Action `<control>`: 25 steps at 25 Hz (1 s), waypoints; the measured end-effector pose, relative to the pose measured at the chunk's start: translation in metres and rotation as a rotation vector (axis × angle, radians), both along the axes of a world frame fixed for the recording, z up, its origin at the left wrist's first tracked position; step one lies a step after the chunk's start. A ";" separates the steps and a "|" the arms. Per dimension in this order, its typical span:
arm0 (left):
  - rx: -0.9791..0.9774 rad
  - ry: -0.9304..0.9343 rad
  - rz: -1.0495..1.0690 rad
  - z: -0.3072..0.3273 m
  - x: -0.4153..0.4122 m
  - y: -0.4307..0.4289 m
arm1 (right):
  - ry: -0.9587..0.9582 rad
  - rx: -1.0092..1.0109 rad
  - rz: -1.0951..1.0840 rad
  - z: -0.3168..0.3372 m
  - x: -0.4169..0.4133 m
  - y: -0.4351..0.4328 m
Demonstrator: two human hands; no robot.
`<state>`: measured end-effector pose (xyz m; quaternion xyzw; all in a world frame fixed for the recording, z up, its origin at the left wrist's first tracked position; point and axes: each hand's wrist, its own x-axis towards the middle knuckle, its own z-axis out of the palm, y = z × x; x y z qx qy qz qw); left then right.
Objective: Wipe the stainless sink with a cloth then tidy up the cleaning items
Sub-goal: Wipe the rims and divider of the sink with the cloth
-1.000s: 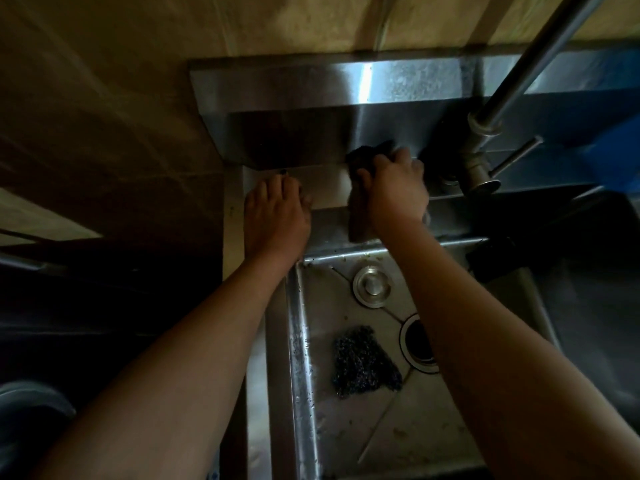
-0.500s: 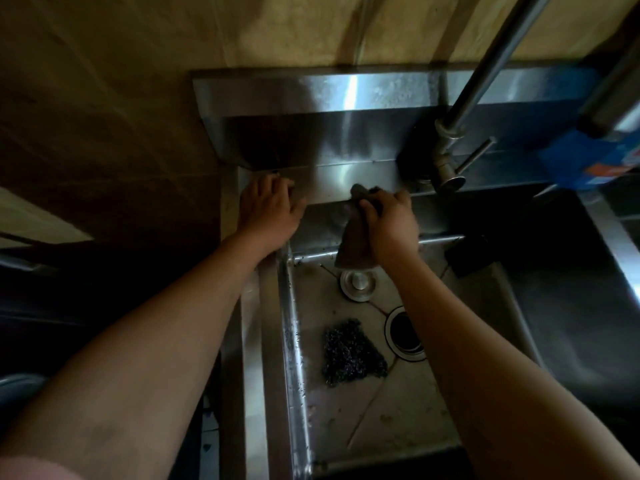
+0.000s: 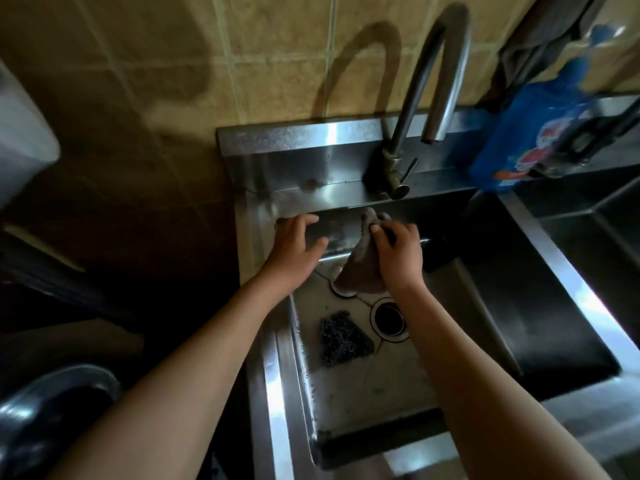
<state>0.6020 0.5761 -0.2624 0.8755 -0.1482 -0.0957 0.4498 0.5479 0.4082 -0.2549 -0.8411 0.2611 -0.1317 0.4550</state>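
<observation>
Presently, a crumpled grey cloth (image 3: 360,271) is gripped in the right hand (image 3: 398,251) against the rear wall of the stainless steel sink (image 3: 273,393). The left hand (image 3: 294,245) is laid, fingers spread, on the rim; a dark wire scourer (image 3: 343,341) is noted in the basin.

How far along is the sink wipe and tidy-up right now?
Done: nothing is plainly finished; specks show on the floor of the sink. In hand: the right hand grips the cloth at the back wall, while the left hand rests on the rim. Left: the rest of the basin, then tidying; the scourer lies by the drain and the blue bottle sits on the back ledge.
</observation>
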 end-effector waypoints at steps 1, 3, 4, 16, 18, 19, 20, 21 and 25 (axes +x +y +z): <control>-0.024 -0.015 -0.007 0.005 -0.009 -0.002 | -0.015 -0.005 -0.013 0.005 -0.010 -0.001; -0.090 -0.014 -0.001 0.017 -0.028 -0.006 | -0.054 -0.010 -0.042 0.014 -0.032 -0.005; -0.125 -0.007 0.003 0.025 -0.037 -0.010 | -0.071 -0.009 -0.054 0.020 -0.043 -0.007; -0.311 0.016 0.082 0.074 -0.115 -0.113 | -0.186 -0.053 0.017 0.060 -0.094 -0.116; -0.345 0.031 0.167 0.068 -0.121 -0.145 | -0.183 -0.047 0.056 0.054 -0.092 -0.148; -0.375 0.040 0.221 0.066 -0.124 -0.165 | -0.177 -0.049 0.087 0.052 -0.090 -0.166; -0.408 0.045 0.271 0.064 -0.127 -0.184 | -0.169 -0.056 0.121 0.050 -0.088 -0.183; -0.440 0.047 0.312 0.063 -0.130 -0.202 | -0.164 -0.061 0.155 0.050 -0.085 -0.199; -0.477 0.079 0.384 0.057 -0.133 -0.249 | -0.162 -0.046 0.217 0.049 -0.070 -0.240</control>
